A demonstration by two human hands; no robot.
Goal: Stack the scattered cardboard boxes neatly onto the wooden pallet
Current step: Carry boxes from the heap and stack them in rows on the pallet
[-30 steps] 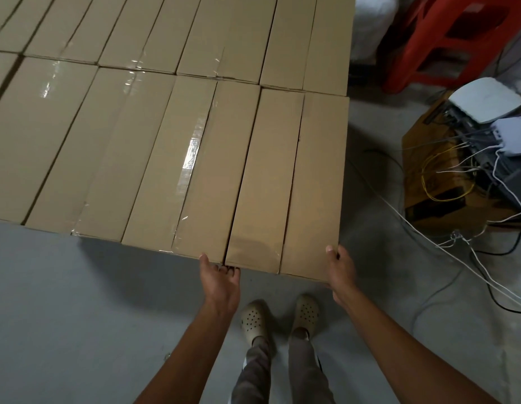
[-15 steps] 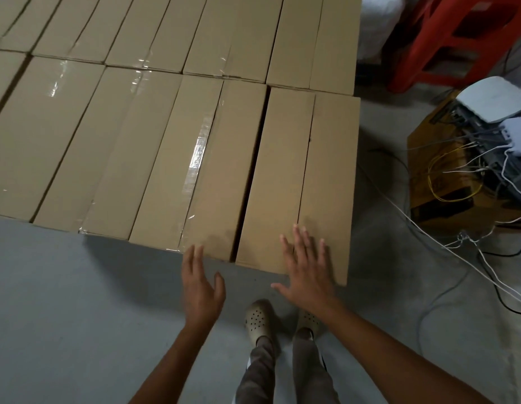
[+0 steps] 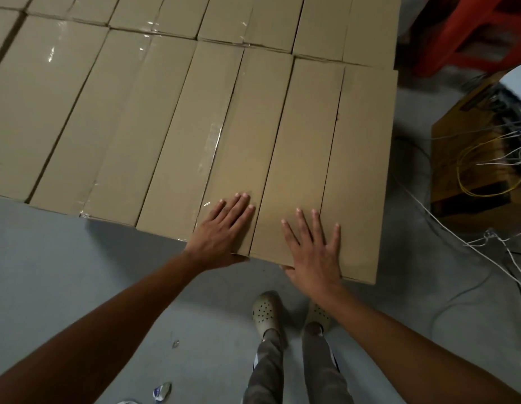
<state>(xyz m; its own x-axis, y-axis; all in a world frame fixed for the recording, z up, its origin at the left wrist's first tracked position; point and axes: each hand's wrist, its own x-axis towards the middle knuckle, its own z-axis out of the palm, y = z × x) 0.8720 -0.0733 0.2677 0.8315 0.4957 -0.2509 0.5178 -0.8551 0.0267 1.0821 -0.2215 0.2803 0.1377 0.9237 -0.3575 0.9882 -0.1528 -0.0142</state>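
Long brown cardboard boxes lie side by side in two rows and fill the upper part of the head view. The rightmost near box point(image 3: 326, 158) sits flush against its taped neighbour point(image 3: 201, 135). My left hand point(image 3: 224, 228) lies flat, fingers straight, on the near end of the neighbour box, thumb at its front edge. Flat on the near end of the rightmost box rests my right hand point(image 3: 314, 252), fingers spread. The pallet is hidden under the boxes.
A red plastic stool point(image 3: 469, 33) stands at the back right. A yellow-brown box point(image 3: 469, 158) with devices and loose white and yellow cables point(image 3: 486, 246) lies on the grey floor to the right. My feet in clogs point(image 3: 266, 310) stand just before the stack.
Both hands left the rightmost box's front corners and moved up onto the box tops, palms down. The gap between the two right boxes has closed. The camera has come closer.
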